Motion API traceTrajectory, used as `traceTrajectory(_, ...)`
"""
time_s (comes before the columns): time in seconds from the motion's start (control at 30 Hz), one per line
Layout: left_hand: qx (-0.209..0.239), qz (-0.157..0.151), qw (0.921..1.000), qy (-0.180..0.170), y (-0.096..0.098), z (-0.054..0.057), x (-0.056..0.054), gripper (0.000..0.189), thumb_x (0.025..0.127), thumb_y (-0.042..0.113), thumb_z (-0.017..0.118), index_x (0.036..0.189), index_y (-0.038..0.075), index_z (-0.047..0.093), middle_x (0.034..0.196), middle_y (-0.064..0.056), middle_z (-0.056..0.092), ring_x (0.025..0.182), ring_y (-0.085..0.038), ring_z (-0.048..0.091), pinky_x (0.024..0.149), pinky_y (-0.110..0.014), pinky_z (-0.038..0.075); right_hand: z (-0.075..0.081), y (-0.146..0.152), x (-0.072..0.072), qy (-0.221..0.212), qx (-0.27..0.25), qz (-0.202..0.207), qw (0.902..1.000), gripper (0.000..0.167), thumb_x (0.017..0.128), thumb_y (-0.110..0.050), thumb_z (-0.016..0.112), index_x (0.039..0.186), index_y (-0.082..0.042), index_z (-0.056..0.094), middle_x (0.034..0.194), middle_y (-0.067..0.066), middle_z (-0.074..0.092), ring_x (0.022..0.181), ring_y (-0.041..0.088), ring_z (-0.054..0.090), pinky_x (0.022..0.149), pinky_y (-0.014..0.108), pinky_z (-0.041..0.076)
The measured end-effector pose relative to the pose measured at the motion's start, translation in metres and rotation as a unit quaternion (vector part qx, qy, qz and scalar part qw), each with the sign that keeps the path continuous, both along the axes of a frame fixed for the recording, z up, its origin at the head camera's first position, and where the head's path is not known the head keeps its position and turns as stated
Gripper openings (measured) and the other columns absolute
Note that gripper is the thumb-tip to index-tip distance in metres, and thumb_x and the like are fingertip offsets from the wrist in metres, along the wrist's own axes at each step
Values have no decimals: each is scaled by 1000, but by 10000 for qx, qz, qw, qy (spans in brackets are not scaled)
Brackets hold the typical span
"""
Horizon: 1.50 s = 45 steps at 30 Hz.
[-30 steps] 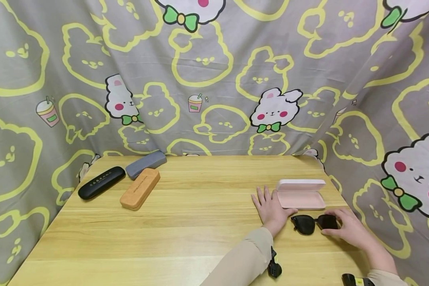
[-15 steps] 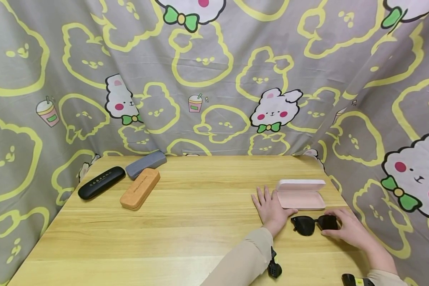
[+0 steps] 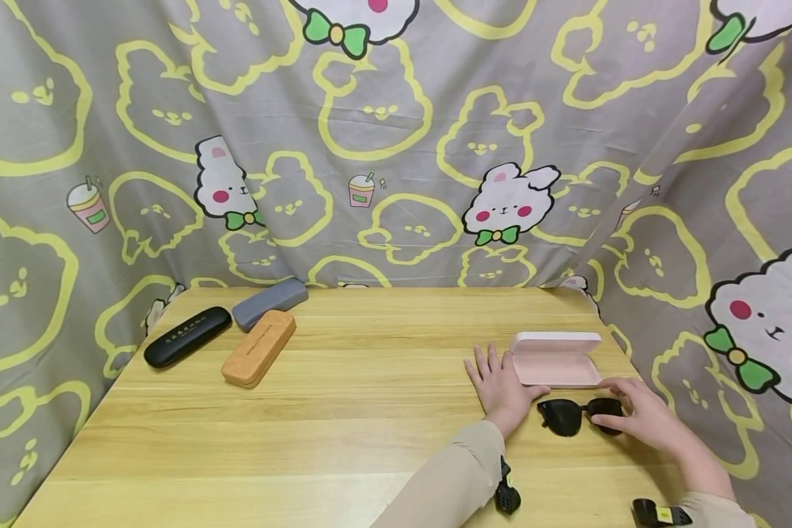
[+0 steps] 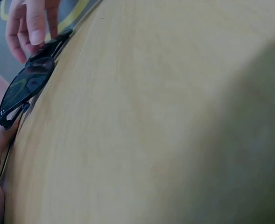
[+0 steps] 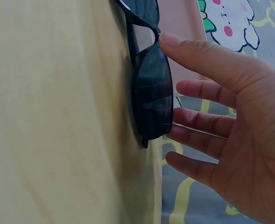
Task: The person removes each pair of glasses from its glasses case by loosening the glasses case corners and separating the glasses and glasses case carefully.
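We are looking at a pink case (image 3: 554, 371) that is standing with its lid raised on the wooden surface (image 3: 343, 433), and we are taking it as our landmark. Directly in front of it, on the person's side, a pair of dark sunglasses (image 3: 562, 418) is lying on the surface, just beside the case's front edge.

At the left end of the case, we are seeing the left hand (image 3: 501, 385) resting flat, its fingers spreading wide and its thumb reaching along the case's near left corner; it is gripping nothing.

In front of the case's right corner, the right hand (image 3: 650, 414) is curving loosely around the right end of the sunglasses. Its fingers are standing well apart, with the thumb crossing the lens near the bridge; they are not closing on the frame, and we cannot tell whether the tips are touching it.

Well to the left of the pink case, a black case (image 3: 188, 338), a grey-blue case (image 3: 270, 302) and an orange case (image 3: 259, 349) are lying near one another. Behind the pink case, a patterned curtain (image 3: 396, 147) is hanging.
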<state>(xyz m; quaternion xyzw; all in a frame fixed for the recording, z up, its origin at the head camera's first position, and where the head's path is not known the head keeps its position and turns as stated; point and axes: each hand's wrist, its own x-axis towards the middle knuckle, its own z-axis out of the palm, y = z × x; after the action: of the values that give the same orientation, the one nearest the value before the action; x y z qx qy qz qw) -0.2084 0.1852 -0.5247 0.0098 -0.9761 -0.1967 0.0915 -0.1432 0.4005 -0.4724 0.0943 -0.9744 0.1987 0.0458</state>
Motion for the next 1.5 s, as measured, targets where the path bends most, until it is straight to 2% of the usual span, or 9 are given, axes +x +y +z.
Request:
traceTrajectory(0.13,10,4,10000,15,0,0,0,100,54,88,62,137,34,51,156,1,37,150,-28,23,121,-54,17,8,-2,-4,31,-61,49,10000,60,76,-33,83,119,1,60,112,23,61,102,42,58,79,53,49)
traceTrajectory(0.2,-9,5,10000,11,0,0,0,100,54,88,62,137,34,51,156,1,37,150,-28,23,121,-54,17,11,-2,-6,175,-96,51,9998,56,76,-32,82,117,-1,61,110,21,63,99,36,60,78,47,50)
traceTrajectory(0.43,-4,16,10000,13,1,-1,0,100,54,88,63,137,34,52,156,1,37,150,-28,23,121,-54,17,24,-3,-17,385,-135,-63,9991,47,82,-30,78,115,0,65,109,22,68,101,44,60,81,56,48)
traceTrajectory(0.87,60,-43,10000,-38,0,-1,-1,98,56,87,62,138,33,51,157,0,36,151,-28,21,121,-54,17,37,-8,-37,736,-302,-234,9966,39,88,-29,72,111,2,66,107,26,68,100,47,60,82,60,47)
traceTrajectory(0.97,51,-36,10000,-33,0,-1,0,98,56,88,62,137,33,51,157,0,36,151,-29,21,121,-54,17,37,-7,-42,931,-296,-294,9948,38,89,-29,71,109,3,67,105,26,69,97,47,61,80,56,49)
traceTrajectory(1.2,13,-42,10000,-80,1,-1,0,98,56,88,61,136,33,52,157,1,36,151,-28,20,121,-53,17,38,-5,-55,1228,-421,-398,9907,35,88,-29,72,107,0,69,101,23,71,93,41,63,71,23,49)
traceTrajectory(1.3,-16,-38,10000,-74,1,-1,-1,97,57,88,61,136,33,52,157,1,36,151,-28,21,121,-54,17,38,-5,-61,1326,-399,-356,9897,32,87,-28,73,104,-1,71,98,20,71,89,34,63,70,20,49)
traceTrajectory(1.43,-56,-27,9999,-115,1,-1,-1,97,57,88,61,136,33,52,157,1,35,151,-28,21,121,-54,17,37,-5,-70,1513,-335,-327,9874,25,86,-24,75,99,-3,72,94,16,72,83,13,60,69,20,49)
traceTrajectory(1.5,-40,-21,9999,-144,1,0,-1,97,56,88,62,135,33,52,157,2,36,151,-28,21,121,-54,17,36,-6,-74,1524,-347,-339,9871,24,86,-24,75,97,-3,71,93,16,71,82,11,59,69,21,50)
